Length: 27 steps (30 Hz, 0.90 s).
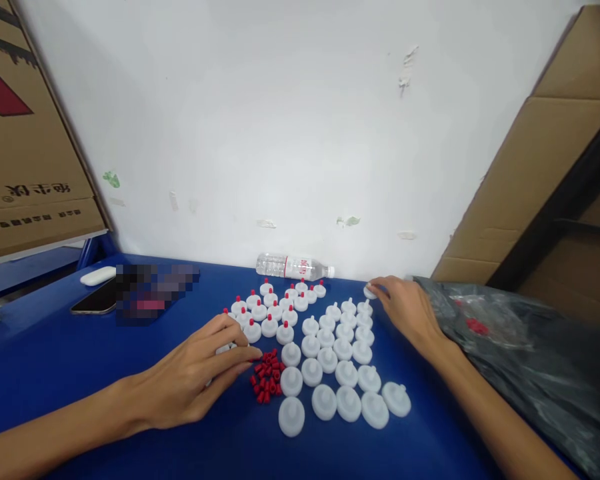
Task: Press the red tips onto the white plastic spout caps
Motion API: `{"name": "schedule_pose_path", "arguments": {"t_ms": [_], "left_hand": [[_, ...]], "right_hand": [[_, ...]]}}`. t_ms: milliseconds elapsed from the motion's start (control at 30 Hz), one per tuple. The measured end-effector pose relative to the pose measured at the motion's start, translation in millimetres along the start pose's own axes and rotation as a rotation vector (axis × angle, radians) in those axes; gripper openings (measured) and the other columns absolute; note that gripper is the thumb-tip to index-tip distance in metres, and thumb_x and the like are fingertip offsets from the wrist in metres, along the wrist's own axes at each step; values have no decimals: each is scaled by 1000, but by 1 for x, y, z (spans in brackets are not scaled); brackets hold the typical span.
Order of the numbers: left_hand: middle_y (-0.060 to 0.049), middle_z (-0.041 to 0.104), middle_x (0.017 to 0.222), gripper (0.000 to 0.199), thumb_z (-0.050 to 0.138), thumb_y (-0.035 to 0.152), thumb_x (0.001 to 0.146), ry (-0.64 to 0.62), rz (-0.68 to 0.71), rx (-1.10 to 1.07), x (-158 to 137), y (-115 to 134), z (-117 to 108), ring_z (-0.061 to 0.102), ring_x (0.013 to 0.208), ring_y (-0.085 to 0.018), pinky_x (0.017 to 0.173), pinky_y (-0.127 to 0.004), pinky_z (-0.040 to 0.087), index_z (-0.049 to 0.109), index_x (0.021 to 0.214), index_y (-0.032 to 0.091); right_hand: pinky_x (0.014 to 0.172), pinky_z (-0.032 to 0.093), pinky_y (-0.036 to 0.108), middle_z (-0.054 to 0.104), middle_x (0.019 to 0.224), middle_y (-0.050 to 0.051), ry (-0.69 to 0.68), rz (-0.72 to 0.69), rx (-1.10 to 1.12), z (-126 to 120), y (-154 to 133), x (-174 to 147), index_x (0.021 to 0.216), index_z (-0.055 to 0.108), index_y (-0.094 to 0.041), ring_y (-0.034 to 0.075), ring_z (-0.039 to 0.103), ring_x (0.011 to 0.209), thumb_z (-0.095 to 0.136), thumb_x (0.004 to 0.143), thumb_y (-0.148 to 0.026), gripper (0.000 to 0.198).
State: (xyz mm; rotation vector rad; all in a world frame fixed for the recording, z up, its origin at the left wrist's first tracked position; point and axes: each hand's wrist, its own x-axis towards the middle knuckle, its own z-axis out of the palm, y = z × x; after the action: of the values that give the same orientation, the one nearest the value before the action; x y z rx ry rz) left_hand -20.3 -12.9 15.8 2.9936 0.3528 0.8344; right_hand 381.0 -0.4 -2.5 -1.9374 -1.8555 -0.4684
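Observation:
My left hand (207,370) is closed in a pinch at the left edge of a pile of small red tip caps (267,379). A bit of red shows between its fingertips. Under and behind this hand, some white nozzle lids are partly hidden. My right hand (397,303) reaches to the back right and pinches a white nozzle lid (369,291) by its side. Several bare white nozzle lids (327,360) stand in loose rows between my hands. Farther back on the left, a group of white lids (269,326) wears red caps on the nozzles.
A clear plastic bottle (295,267) lies against the white wall. On the left of the blue table (145,360) are a phone (96,300) and a white mouse-like object (99,275). A dark plastic bag (525,373) with a clear bag of red pieces lies right. Cardboard (510,173) flanks the table.

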Motion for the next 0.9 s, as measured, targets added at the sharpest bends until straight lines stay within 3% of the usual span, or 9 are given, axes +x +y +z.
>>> {"name": "schedule_pose_path", "arguments": {"t_ms": [200, 433, 567, 667, 767, 900], "left_hand": [[-9, 67, 96, 28, 54, 8, 96, 10, 0, 15, -2, -2, 6, 59, 93, -20, 85, -35, 53, 63, 122, 15], [-8, 71, 100, 30, 57, 8, 96, -21, -17, 3, -3, -3, 8, 60, 99, -20, 87, -31, 54, 62, 125, 16], [-7, 70, 97, 22, 57, 10, 97, -29, 26, 18, 0, -2, 6, 60, 96, -20, 87, -33, 53, 65, 116, 18], [-7, 68, 96, 20, 57, 10, 96, -55, 31, 25, 0, -2, 5, 59, 93, -20, 87, -34, 51, 66, 113, 18], [-7, 66, 98, 22, 57, 9, 96, -82, 16, 20, -2, -2, 4, 57, 92, -20, 86, -34, 48, 66, 113, 19], [-8, 65, 100, 25, 55, 9, 96, -118, -5, 5, -5, -3, 6, 55, 96, -21, 86, -35, 47, 64, 116, 20]], "right_hand": [[66, 46, 32, 77, 82, 11, -93, 80, 117, 9, 3, -2, 103, 76, -22, 27, 73, 77, 49, 98, -37, 32], [85, 53, 33, 78, 102, 8, -163, 65, 422, 14, -3, 2, 109, 76, -21, 24, 73, 96, 25, 105, -49, 58], [87, 54, 32, 78, 106, 6, -178, 54, 508, 15, -9, 0, 112, 74, -22, 22, 73, 100, 21, 106, -47, 60], [87, 54, 36, 77, 105, 7, -146, 41, 491, 10, -13, -1, 115, 71, -21, 25, 72, 98, 22, 106, -47, 57], [97, 46, 45, 74, 112, 10, -61, 7, 436, -3, -23, -2, 118, 67, -21, 29, 66, 108, 27, 105, -45, 49], [101, 41, 45, 72, 115, 8, 66, -224, 422, -27, -52, -5, 115, 67, -22, 27, 62, 111, 32, 106, -40, 40]]}}
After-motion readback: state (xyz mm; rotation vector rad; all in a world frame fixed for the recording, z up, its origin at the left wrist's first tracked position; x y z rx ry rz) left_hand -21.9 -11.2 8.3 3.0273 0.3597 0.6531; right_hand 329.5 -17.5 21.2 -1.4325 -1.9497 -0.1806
